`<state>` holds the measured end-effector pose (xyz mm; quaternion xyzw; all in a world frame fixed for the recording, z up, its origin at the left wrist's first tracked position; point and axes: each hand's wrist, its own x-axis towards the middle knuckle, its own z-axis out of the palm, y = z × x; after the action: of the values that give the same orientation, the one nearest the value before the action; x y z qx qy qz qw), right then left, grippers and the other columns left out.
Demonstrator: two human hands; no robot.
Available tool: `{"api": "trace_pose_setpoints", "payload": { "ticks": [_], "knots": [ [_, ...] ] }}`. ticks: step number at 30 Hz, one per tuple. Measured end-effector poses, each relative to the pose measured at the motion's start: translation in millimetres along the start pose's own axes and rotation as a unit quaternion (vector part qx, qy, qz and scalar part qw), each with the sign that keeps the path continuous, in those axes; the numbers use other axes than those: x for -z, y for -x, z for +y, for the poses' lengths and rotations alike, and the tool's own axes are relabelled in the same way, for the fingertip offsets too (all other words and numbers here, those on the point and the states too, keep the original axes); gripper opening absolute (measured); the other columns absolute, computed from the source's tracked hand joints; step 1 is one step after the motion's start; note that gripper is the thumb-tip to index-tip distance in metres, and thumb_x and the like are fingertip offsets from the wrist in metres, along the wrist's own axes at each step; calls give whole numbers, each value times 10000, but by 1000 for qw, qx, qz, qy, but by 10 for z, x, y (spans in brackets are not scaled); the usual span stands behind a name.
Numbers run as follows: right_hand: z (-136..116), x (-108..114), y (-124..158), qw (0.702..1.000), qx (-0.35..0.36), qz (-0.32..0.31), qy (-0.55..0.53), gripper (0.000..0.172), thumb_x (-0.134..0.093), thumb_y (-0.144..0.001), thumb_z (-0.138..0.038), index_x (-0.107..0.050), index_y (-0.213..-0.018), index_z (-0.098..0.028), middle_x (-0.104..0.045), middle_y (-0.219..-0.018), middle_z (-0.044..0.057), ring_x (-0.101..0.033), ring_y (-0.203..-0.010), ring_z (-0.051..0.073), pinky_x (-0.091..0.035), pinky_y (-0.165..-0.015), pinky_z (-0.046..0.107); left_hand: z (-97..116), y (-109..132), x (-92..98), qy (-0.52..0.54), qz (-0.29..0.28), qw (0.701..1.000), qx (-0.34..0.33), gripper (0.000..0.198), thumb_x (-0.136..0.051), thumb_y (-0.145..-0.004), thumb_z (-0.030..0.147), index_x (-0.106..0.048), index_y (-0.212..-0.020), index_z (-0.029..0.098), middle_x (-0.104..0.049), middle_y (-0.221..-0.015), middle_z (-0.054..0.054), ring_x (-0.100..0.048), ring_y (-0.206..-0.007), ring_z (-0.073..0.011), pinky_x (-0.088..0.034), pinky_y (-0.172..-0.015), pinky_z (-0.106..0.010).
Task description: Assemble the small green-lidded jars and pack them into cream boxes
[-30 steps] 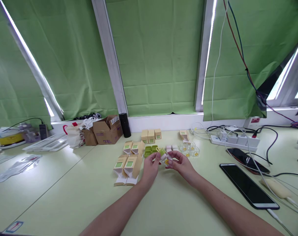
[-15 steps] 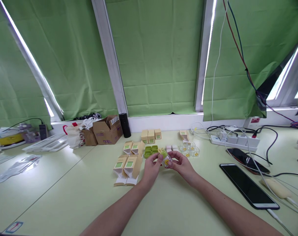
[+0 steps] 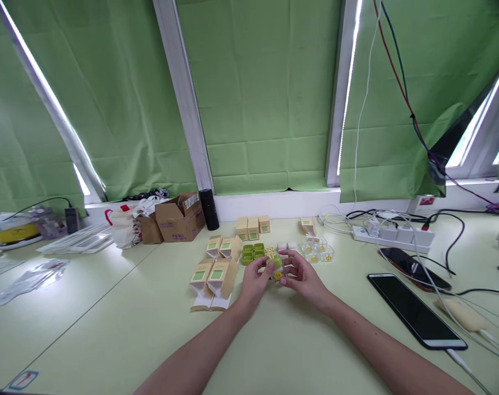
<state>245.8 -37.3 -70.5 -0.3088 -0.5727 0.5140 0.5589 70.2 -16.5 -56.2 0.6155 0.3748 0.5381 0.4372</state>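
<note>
Bright, even daylight glares through blind [image 3: 257, 99] gaps (blown white); edges bend; small items soft.

1. Green blinds [image 3: 257, 99] cover the whole window, w/ white frame bars [image 3: 183, 99] between them.
2. Pale green surface [image 3: 109, 318]. Clear plastic bags [image 3: 27, 280] lie at its far left.
3. Brown cardboard box [image 3: 179, 219], flaps open, sits by the sill. A black cylinder [image 3: 209, 208] stands upright just beside it, and a white bag [image 3: 124, 227] is on its other side.
4. Row of 3 small tan boxes [image 3: 253, 227] w/ green labels near the sill. 4 more open tan boxes [image 3: 216, 269] lie closer in.
5. Green square trays [image 3: 253, 253] mid-surface. Clear cases [image 3: 319, 252] w/ yellow dots are off to the right of them.
6. White power strip [image 3: 391, 235] w/ plugs and a tangle of leads.
7. Large black phone [image 3: 416, 310], screen up, cable plugged in. A 2nd dark phone [image 3: 414, 267] lies behind it.
8. Red and dark cables [image 3: 397, 71] hang down in front of the right blind.
</note>
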Motion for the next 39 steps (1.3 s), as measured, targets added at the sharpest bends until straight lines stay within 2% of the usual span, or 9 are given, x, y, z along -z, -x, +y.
{"api": "trace_pose_setpoints", "payload": {
  "ticks": [9,18,24,29,33,36,39],
  "knots": [
    [3,-33,8,1000,8,-4,-3,602,-873,-741,-303,-603,-1279,-322,-616,-1122,38,-670,-922,196,-583,-830,377,34,-11,-10,3,-16,1000,8,567,-736,-801,694,-725,-880,132,-719,-912,-102,-660,-883,-233,-523,-756,-297],
    [2,-27,4,1000,7,2,-2,595,-877,-745,-333,-610,-1277,-325,-612,-1145,45,-658,-938,202,-582,-842,384,-20,-30,-11,10,-3,1000,8,598,-742,-786,708,-737,-931,128,-724,-921,-108,-664,-900,-241,-533,-762,-313],
    [-5,-31,4,1000,8,10,-7,609,-887,-743,-344,-605,-1283,-325,-606,-1130,39,-652,-911,188,-571,-827,369,-17,-27,-13,27,-3,999,28,731,-749,-740,755,-690,-1117,131,-716,-1060,-149,-672,-942,-248,-546,-706,-296],
    [-31,-26,3,1000,13,17,-16,616,-873,-772,-373,-572,-1307,-334,-613,-1110,29,-673,-948,192,-572,-887,384,26,35,-4,32,-39,999,11,647,-727,-834,661,-600,-1253,185,-705,-1042,-107,-699,-911,-220,-548,-766,-312],
    [-27,-5,-15,999,22,24,-16,630,-857,-789,-412,-540,-1328,-334,-632,-1134,41,-684,-961,207,-578,-921,423,74,79,-2,2,-48,999,-17,622,-769,-845,523,-527,-1336,227,-694,-1162,-120,-684,-1073,-262,-533,-830,-334],
    [-17,2,-24,999,25,26,-9,604,-845,-802,-423,-547,-1320,-338,-652,-1167,52,-695,-993,226,-569,-932,427,107,92,-15,-27,-45,998,-44,557,-784,-837,436,-552,-1307,250,-628,-1358,-129,-650,-1143,-264,-519,-813,-316],
    [-12,-1,-25,999,32,28,-5,538,-836,-816,-417,-580,-1282,-336,-650,-1168,48,-692,-999,227,-564,-923,410,124,93,-26,-58,-46,996,-57,479,-771,-846,387,-600,-1273,254,-657,-1305,-107,-640,-1107,-245,-506,-787,-303]
  ]
}}
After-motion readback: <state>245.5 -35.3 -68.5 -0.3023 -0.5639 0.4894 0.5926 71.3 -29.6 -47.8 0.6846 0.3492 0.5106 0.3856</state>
